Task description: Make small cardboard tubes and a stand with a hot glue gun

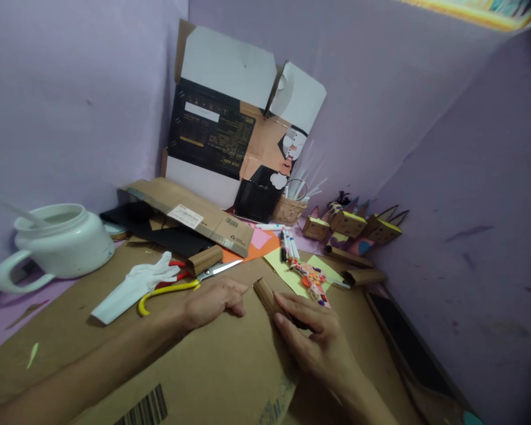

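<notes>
My right hand (314, 330) grips a short folded piece of brown cardboard (266, 297) between thumb and fingers, its end tilted up and away from me. My left hand (219, 304) is closed, palm down, just left of that piece. A thin line shows at its fingertips, too small to name. Behind my left hand lie scissors (221, 268) with silver blades, a yellow curved handle (168, 289) and a small cardboard tube (205, 260). A white crumpled cloth or paper (133, 289) rests beside them. Under both hands is a large cardboard sheet (203, 366).
A white mug-like pot (71, 242) stands at left. Behind are a flat cardboard box (194, 212) and an upright opened box (212, 130). Markers (289, 245), a patterned paper cutout (310, 274), cardboard animal figures (349, 223) and cardboard pieces (365, 277) lie at right.
</notes>
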`<state>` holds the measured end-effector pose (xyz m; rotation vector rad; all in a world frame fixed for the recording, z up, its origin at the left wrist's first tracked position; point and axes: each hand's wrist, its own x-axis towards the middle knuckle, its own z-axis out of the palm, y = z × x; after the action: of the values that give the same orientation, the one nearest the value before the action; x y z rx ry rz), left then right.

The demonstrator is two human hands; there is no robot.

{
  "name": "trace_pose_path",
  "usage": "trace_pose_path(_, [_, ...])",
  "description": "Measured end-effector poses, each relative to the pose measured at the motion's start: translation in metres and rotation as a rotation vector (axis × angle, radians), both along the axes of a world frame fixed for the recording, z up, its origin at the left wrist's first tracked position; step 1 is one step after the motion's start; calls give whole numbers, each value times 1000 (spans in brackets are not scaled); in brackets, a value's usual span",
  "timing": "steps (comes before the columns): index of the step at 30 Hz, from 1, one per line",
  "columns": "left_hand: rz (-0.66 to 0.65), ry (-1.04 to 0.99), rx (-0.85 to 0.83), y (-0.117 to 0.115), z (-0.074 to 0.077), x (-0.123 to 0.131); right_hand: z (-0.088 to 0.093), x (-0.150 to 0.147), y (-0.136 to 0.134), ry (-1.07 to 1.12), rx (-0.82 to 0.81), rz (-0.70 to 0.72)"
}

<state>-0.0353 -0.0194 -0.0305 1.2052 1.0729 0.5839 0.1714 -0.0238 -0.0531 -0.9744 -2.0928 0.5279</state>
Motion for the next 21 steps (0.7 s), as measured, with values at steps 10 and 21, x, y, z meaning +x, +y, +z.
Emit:
trace_pose_path(10, [-16,-31,-14,1,-1,1,2,-1,-3,-33,1,3])
trace_pose_path(21, [-5,-12,40,0,0,2,3,-2,-4,-13,-18,-2])
